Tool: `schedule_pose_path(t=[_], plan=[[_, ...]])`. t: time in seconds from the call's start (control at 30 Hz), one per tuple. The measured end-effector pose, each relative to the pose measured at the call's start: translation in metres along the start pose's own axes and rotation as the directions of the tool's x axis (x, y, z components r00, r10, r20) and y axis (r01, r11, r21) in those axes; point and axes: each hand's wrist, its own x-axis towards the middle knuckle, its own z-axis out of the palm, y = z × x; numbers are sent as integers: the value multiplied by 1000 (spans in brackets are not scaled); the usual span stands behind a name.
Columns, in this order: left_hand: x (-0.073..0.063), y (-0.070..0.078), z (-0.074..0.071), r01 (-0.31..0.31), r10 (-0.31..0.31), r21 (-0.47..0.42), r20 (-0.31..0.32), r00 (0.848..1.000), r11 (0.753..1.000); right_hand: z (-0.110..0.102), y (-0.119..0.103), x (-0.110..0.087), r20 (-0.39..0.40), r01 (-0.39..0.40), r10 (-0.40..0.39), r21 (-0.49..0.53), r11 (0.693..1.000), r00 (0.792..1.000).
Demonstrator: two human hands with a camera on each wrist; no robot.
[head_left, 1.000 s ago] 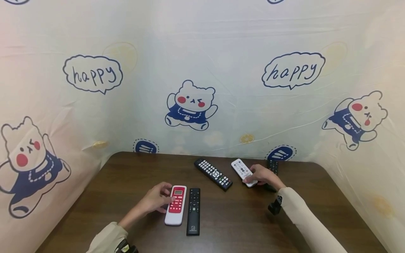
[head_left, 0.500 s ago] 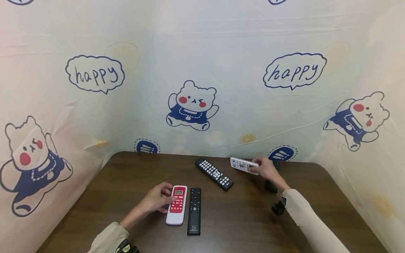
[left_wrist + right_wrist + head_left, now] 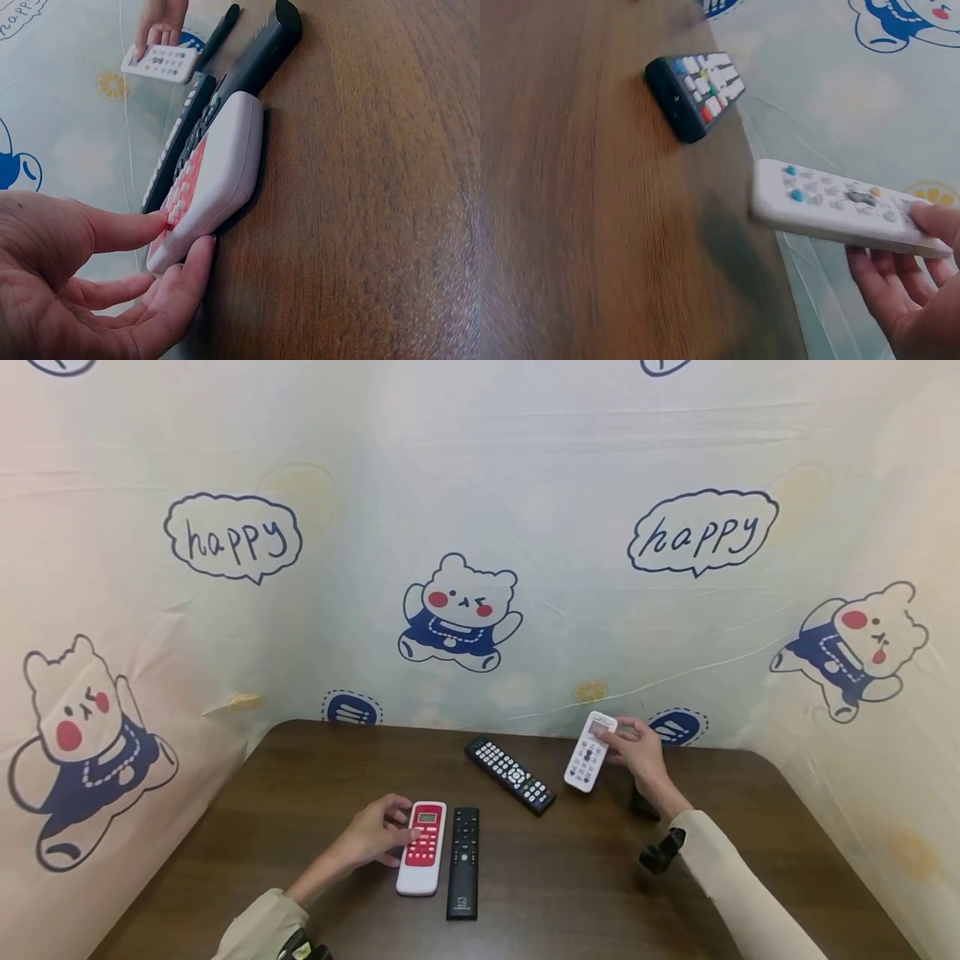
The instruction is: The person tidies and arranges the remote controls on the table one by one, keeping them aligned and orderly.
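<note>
My left hand point(image 3: 375, 833) holds a white remote control with a red face point(image 3: 422, 850) by its left edge. In the left wrist view the thumb rests on its buttons and the fingers lie along its side. At the back right, my right hand point(image 3: 637, 752) grips a white remote control point(image 3: 590, 753) by its screen end, thumb on top and fingers beneath. The right wrist view shows that white remote point(image 3: 832, 199) raised over the table, its shadow on the wood below. A slim black remote point(image 3: 462, 864) lies just right of the red-faced one.
A black remote with white buttons point(image 3: 510, 774) lies slanted at the back middle of the brown wooden table point(image 3: 570, 877). Another black remote point(image 3: 643, 803) is mostly hidden behind my right hand. A curtain point(image 3: 555, 635) printed with bears hangs along the table's back edge.
My right hand has lifted the white remote off the table and swung it round, so its screen end now points up and away. The left hand has stayed on the red-faced remote.
</note>
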Motion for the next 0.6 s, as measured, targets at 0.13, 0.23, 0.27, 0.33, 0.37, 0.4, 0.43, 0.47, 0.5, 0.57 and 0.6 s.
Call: schedule_pose_path(t=[0.13, 0.23, 0.27, 0.33, 0.37, 0.4, 0.43, 0.47, 0.5, 0.57, 0.6], plan=[[1, 0, 0, -7, 7, -1, 4, 1000, 1000, 0, -2, -2, 67, -76, 78, -24, 997, 995], [1, 0, 1, -24, 24, 0, 7, 1000, 1000, 1, -4, -5, 99, -118, 122, -49, 992, 988], [1, 0, 1, -29, 29, 1, 6, 1000, 1000, 1, -5, -6, 104, -131, 137, -60, 990, 985], [0, 0, 1, -39, 39, 3, 5, 999, 999, 3, -6, -9, 110, -163, 171, -74, 984, 979], [0, 1, 1, -44, 44, 3, 5, 999, 999, 3, -7, -10, 113, -175, 183, -84, 981, 977], [0, 2, 0, -50, 50, 4, 8, 999, 999, 4, -7, -12, 116, -185, 195, -91, 979, 974], [0, 3, 0, -52, 52, 2, 9, 999, 999, 5, -8, -14, 119, -192, 204, -100, 976, 972], [0, 4, 0, -52, 52, 3, 9, 999, 999, 5, -9, -17, 127, -193, 206, -109, 975, 970], [0, 4, -1, -54, 54, 5, 11, 998, 999, 6, -10, -19, 133, -194, 209, -115, 974, 969], [0, 6, -2, -55, 55, 16, 17, 998, 998, 9, -11, -24, 140, -194, 211, -127, 973, 967], [1, 6, -2, -53, 53, 21, 19, 998, 998, 10, -11, -27, 149, -190, 209, -135, 972, 966]])
